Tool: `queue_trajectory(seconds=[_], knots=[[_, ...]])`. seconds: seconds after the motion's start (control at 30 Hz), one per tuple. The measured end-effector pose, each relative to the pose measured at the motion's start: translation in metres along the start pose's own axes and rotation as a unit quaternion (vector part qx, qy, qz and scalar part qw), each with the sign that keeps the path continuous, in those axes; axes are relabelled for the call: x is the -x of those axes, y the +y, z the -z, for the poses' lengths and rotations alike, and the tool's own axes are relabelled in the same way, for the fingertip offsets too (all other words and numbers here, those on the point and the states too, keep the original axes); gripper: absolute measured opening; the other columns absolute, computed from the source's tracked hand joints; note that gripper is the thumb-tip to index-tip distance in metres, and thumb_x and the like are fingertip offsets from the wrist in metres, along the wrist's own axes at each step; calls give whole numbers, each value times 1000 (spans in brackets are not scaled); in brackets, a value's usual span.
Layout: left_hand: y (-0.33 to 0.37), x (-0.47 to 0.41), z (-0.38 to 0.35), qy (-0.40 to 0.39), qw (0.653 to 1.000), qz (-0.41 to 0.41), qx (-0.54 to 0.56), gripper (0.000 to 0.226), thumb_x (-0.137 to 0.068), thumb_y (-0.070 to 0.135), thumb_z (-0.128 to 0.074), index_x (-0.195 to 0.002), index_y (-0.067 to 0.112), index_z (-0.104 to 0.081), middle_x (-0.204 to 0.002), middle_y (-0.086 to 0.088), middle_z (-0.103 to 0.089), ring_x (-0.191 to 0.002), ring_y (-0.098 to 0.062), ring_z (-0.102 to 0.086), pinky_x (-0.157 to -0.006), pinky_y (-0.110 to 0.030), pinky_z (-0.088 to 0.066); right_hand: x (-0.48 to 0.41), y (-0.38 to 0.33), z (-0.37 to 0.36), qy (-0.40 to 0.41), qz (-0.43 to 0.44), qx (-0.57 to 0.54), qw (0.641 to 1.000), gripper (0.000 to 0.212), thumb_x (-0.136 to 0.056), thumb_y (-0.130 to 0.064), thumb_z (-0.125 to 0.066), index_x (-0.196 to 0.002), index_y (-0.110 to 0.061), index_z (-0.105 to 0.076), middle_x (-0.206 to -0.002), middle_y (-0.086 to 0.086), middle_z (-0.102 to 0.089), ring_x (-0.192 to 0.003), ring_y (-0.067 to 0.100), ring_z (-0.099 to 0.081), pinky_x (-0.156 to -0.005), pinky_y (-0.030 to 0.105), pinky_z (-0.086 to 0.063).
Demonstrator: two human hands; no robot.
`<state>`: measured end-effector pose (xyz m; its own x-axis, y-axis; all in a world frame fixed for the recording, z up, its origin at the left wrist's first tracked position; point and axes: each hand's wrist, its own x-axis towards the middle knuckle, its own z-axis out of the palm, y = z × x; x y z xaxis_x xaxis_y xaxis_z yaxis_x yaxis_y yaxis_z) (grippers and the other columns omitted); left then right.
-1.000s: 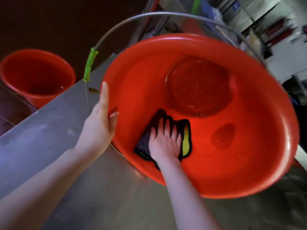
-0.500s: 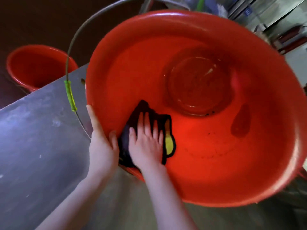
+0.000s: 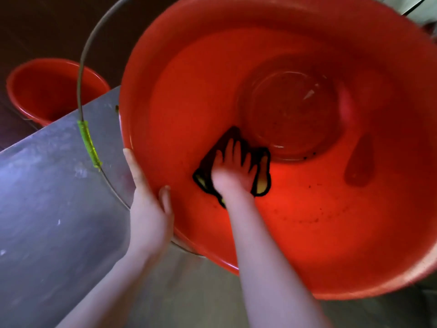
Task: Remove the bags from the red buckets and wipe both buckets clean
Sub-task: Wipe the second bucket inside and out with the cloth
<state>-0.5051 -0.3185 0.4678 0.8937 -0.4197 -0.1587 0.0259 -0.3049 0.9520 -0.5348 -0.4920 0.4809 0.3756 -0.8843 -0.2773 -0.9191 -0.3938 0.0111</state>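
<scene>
The near red bucket (image 3: 189,91) lies tilted on the bench (image 3: 47,209), mouth toward the camera. The left grip (image 3: 149,209) clamps its rim, thumb inside and fingers on the outer wall. The right grip (image 3: 233,171) is flat with fingers spread straight, pressing a dark cloth (image 3: 208,162) with yellow patches against the inner wall just below the base. Dark specks (image 3: 307,218) dot the wall right of the cloth. The wire handle (image 3: 81,67) with its green sleeve (image 3: 88,143) arcs left. The second red bucket (image 3: 47,91) sits past the bench edge, well apart
</scene>
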Motion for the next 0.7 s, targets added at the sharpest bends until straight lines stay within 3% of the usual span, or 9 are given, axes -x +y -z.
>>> queue_trajectory(seconds=[0.1,0.2,0.33,0.4,0.5,0.57,0.63,0.7], knots=[[4,1,1,-4,1000,15,-8,98,-95,12,-47,-136,61,29,-128,-26,-58,-95,-42,-63,-76,-35,-37,70,-14,-15,70,132,2,989,63,-99,-51,-21,-155,-27,-5,-163,-5,-5,-148,27,-11,-120,48,-10],[6,-1,5,-10,1000,16,-8,97,-96,13,-46,-135,63,27,-121,-29,-61,-84,-37,-62,-74,-35,-37,93,-19,-19,82,166,5,983,65,-96,-55,-14,-155,-30,-7,-163,-6,-8,-148,26,-13,-119,47,-12],[6,0,9,-20,1000,13,2,95,-97,16,-48,-136,65,24,-124,-26,-62,-88,-42,-64,-76,-38,-41,35,-16,-10,73,41,-18,996,61,-100,-52,-24,-155,-33,-5,-164,-6,-5,-149,24,-11,-119,47,-9],[5,4,12,-20,1000,12,14,94,-97,18,-49,-137,66,21,-119,-26,-64,-85,-42,-63,-75,-38,-42,-5,-10,1,24,-36,-59,997,59,-101,-51,-20,-155,-33,-2,-164,-7,-1,-150,24,-7,-120,48,-5],[4,14,17,-42,999,7,20,98,-95,13,-54,-141,63,18,-116,-20,-65,-88,-35,-65,-78,-35,-44,-38,-6,10,-21,-41,-76,996,57,-102,-52,-14,-154,-35,1,-163,-9,3,-150,24,-1,-119,49,1],[7,20,25,-39,999,-16,-5,100,-89,10,-62,-152,49,5,-127,-10,-52,-100,-20,-59,-90,-25,-42,-41,-5,7,-12,-14,-59,998,57,-102,-52,-14,-154,-35,2,-163,-9,3,-150,25,0,-118,49,2],[17,13,39,22,995,-82,-59,88,-82,9,-68,-154,25,-22,-137,-15,-37,-123,-18,-43,-104,-10,-26,-40,-2,5,1,-4,-32,999,58,-102,-52,-15,-154,-35,1,-163,-9,3,-150,26,0,-119,50,2],[32,-9,52,81,978,-170,-95,66,-81,8,-67,-141,18,-43,-145,-21,-27,-139,-26,-28,-115,-21,-21,-40,3,6,3,9,-10,1000,58,-102,-52,-15,-155,-34,1,-163,-8,3,-150,28,0,-120,50,1]])
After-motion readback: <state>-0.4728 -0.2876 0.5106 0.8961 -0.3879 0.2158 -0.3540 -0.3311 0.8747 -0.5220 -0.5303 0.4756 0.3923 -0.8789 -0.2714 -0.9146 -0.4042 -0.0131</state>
